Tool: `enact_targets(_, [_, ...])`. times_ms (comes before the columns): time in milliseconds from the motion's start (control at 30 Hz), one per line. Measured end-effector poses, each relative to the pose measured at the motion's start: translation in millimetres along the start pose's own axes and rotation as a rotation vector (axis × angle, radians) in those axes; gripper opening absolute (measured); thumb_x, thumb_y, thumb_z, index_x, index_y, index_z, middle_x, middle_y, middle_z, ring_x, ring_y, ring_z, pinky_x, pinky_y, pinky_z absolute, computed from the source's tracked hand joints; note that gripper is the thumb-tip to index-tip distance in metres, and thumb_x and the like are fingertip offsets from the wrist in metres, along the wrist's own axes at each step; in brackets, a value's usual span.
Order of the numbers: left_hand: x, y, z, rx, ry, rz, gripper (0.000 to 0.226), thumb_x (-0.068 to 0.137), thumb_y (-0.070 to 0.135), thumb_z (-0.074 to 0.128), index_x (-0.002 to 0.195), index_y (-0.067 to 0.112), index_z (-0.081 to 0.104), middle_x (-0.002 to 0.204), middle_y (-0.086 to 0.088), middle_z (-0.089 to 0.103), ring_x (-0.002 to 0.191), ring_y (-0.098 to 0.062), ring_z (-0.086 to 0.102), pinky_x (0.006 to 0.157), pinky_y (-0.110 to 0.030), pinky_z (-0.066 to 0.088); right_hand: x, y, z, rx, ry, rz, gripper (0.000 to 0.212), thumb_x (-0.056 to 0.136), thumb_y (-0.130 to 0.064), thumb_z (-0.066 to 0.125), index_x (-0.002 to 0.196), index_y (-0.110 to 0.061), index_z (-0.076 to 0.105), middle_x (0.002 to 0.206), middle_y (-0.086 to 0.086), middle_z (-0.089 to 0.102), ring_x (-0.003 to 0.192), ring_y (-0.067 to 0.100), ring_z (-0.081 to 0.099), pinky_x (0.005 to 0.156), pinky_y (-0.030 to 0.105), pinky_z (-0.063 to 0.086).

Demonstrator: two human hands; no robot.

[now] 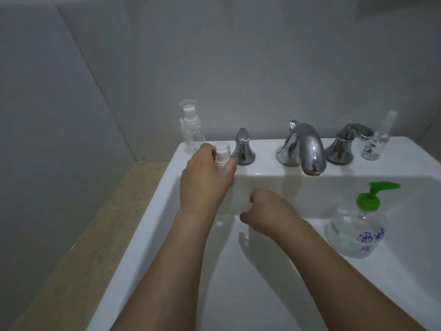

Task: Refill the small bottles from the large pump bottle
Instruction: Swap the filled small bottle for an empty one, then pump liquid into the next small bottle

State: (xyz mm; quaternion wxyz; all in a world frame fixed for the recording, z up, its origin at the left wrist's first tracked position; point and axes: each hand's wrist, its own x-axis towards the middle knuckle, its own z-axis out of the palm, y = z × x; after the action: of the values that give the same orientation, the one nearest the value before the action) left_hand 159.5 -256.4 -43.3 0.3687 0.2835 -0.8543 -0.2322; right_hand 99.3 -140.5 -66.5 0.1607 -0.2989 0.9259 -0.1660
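My left hand (205, 180) grips a small clear spray bottle (222, 155) with a white pump and clear cap, at the sink's back left rim. A second small spray bottle (191, 126) stands upright on the rim just behind it. A third small clear bottle (374, 144) with dark writing stands at the far right of the rim. The large pump bottle (355, 230), clear with a green pump head and purple writing, rests inside the basin on the right. My right hand (269, 215) hovers over the basin with fingers curled and nothing in it.
The white sink (167, 247) fills the lower frame. A chrome spout (307, 149) stands mid-rim between a left handle (242, 149) and a right handle (343, 144). A beige counter (78, 247) lies left, grey walls behind.
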Motion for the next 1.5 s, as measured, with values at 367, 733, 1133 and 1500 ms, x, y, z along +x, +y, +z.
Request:
enact_targets(367, [1, 2, 29, -0.054, 0.081, -0.03, 0.03, 0.089, 0.033, 0.062, 0.114, 0.017, 0.055, 0.106, 0.002, 0.063, 0.097, -0.019, 0.055, 0.068, -0.02, 0.028, 6, -9, 20, -0.095, 0.015, -0.166, 0.025, 0.087, -0.034, 0.056, 0.103, -0.015, 0.052, 0.113, 0.007, 0.053, 0.105, 0.028, 0.056, 0.072, 0.03, 0.036])
enact_targets(733, [5, 4, 35, 0.146, -0.005, -0.216, 0.032, 0.089, 0.036, 0.059, 0.116, 0.02, 0.054, 0.103, -0.006, 0.066, 0.096, -0.032, 0.06, 0.069, -0.034, 0.038, 10, 2, 23, -0.063, -0.096, -0.104, 0.027, 0.086, -0.029, 0.055, 0.107, -0.014, 0.054, 0.115, 0.006, 0.055, 0.106, 0.026, 0.056, 0.075, 0.029, 0.039])
enact_targets(1133, [-13, 0, 19, -0.198, -0.035, -0.421, 0.049, 0.077, 0.029, 0.054, 0.124, 0.015, 0.053, 0.122, 0.0, 0.063, 0.088, -0.032, 0.069, 0.079, -0.049, 0.056, 13, -1, 24, -0.046, -0.115, -0.134, 0.023, 0.083, -0.032, 0.057, 0.1, -0.018, 0.05, 0.112, 0.004, 0.057, 0.102, 0.025, 0.056, 0.072, 0.028, 0.038])
enact_targets(1500, [21, -12, 0, -0.15, 0.256, -0.428, 0.072, 0.074, 0.038, 0.072, 0.132, 0.012, 0.04, 0.137, -0.006, 0.043, 0.122, -0.027, 0.046, 0.095, -0.035, 0.04, 10, -4, 21, 0.0, -0.098, -0.134, 0.026, 0.082, -0.032, 0.057, 0.094, -0.017, 0.039, 0.109, 0.004, 0.055, 0.095, 0.025, 0.053, 0.071, 0.03, 0.037])
